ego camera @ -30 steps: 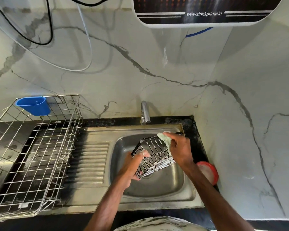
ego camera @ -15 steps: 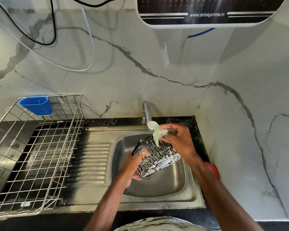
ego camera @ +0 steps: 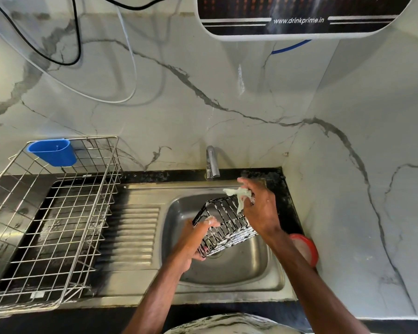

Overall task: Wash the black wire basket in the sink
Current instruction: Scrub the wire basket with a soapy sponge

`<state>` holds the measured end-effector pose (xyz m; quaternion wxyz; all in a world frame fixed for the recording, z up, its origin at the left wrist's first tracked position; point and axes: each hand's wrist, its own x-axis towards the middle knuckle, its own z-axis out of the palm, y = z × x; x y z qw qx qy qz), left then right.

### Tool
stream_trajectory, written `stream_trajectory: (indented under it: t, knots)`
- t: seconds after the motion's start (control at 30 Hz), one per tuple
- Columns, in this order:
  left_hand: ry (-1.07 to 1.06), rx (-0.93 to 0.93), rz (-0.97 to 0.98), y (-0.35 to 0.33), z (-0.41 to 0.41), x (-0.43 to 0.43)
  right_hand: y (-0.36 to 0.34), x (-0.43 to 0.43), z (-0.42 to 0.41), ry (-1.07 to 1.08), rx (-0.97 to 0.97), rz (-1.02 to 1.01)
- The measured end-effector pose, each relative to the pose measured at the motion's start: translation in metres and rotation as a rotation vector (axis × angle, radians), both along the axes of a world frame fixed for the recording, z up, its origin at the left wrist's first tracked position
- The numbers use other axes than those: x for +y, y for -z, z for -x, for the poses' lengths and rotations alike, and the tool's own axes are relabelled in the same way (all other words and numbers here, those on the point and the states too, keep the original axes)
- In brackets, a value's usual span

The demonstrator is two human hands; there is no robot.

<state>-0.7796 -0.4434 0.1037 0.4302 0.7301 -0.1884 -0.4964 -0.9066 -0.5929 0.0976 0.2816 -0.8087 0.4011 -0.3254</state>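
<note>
Over the steel sink (ego camera: pixel 227 283), the black wire basket (ego camera: pixel 225 227) was held tilted above the bowl, its wires streaked with white suds. The left hand (ego camera: pixel 193 239) gripped its near-left corner, fingers curled round the wire. The right hand (ego camera: pixel 260 210) pinched a pale soapy cloth (ego camera: pixel 238 197) just over the far rim. Judging by the foam, soaping looked well under way, while rinsing seemed left to do: no water could be seen running from the tap (ego camera: pixel 212 162). On the wall unit (ego camera: pixel 299 22) above, white lettering read "www.drinkprime.in"; no other writing was legible.
</note>
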Motion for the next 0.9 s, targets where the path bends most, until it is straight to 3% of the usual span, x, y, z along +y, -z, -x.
stream_trajectory:
  t: [0.13, 0.33, 0.63, 0.73, 0.9]
  knots:
    - [-0.003, 0.002, 0.002, 0.001, 0.000, 0.000, 0.004, 0.016, -0.011, -0.130, 0.049, 0.113]
    - [-0.051, 0.018, -0.001, 0.007, -0.001, -0.001, -0.001, 0.050, -0.020, -0.470, -0.045, 0.162]
    - [-0.013, 0.036, -0.003, 0.017, -0.014, 0.003, 0.047, -0.035, 0.019, 0.012, 0.009, -0.021]
    - [-0.009, 0.037, -0.015, 0.015, -0.013, -0.003, 0.031, -0.009, 0.003, -0.066, 0.048, 0.033]
    - [-0.087, 0.070, -0.040, 0.020, -0.018, -0.003, 0.015, 0.055, -0.015, -0.407, -0.031, 0.225]
